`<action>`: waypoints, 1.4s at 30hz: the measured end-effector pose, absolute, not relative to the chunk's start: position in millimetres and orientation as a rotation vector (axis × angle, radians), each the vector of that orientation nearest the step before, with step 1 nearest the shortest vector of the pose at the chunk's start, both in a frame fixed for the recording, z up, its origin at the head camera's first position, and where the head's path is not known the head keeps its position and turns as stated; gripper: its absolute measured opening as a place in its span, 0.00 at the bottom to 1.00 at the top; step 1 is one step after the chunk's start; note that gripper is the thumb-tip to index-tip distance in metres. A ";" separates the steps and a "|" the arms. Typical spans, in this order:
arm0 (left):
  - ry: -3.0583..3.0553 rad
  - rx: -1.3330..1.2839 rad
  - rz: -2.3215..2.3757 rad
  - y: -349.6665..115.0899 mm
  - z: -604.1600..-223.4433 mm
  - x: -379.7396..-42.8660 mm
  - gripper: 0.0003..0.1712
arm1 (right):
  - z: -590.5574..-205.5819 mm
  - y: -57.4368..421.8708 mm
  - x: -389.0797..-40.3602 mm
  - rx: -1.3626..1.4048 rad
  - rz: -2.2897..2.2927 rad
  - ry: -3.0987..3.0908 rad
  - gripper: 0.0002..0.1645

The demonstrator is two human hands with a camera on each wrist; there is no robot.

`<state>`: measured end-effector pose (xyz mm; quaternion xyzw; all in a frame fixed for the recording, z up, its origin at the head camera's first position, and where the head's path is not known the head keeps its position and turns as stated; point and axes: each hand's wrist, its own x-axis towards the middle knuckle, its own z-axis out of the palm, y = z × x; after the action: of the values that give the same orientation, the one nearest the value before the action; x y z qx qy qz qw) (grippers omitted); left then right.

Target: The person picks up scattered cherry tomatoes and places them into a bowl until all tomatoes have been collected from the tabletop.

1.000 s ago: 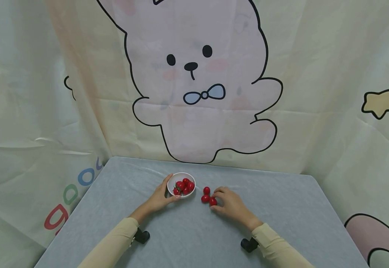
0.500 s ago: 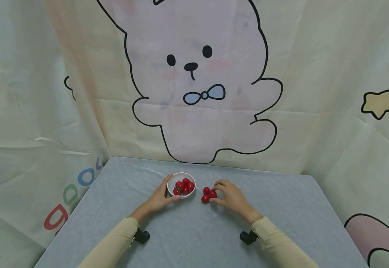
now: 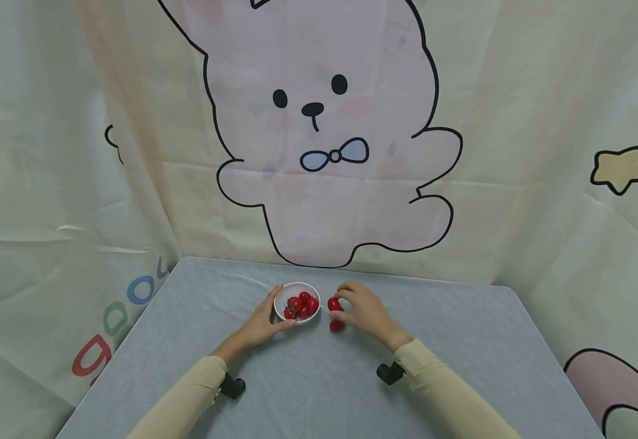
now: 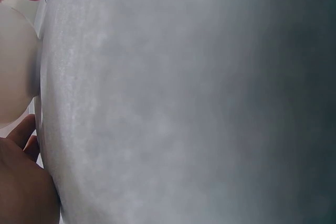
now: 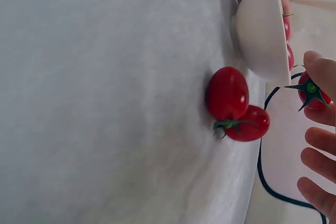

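Note:
A small white bowl (image 5: 261,35) holds several red cherry tomatoes (image 3: 302,305). Around its left side, my left hand (image 3: 260,324) grips the bowl with fingers behind and thumb at the front rim. To the right of the bowl, my right hand (image 3: 367,312) pinches one cherry tomato (image 5: 307,92) between thumb and index finger, raised off the table; its green calyx shows in the right wrist view. Below it, two more tomatoes lie touching on the cloth, a nearer one (image 5: 227,94) and a farther one (image 5: 252,124). In the head view the right hand hides much of one.
A grey-blue cloth covers the table (image 3: 297,384). Behind it hangs a curtain (image 3: 319,207) printed with a cartoon bear. Dark wrist cameras sit under both sleeves, the left camera (image 3: 233,387) and the right camera (image 3: 390,372) close above the cloth.
My right hand has taken hold of a tomato from the loose group, lifted it and brought it left towards the bowl. The left hand and bowl have stayed in place.

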<state>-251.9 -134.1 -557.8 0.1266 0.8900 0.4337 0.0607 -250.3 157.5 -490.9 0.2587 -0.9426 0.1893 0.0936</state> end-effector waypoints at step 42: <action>2.695 0.403 1.311 -134.3 -556.8 -251.2 0.59 | -487.1 69.1 -297.6 0.829 0.477 -2.754 0.26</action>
<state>-251.2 -134.3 -556.8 0.1330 0.8897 0.4329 0.0587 -297.6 69.1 -487.1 0.2824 -0.9386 0.1626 0.1129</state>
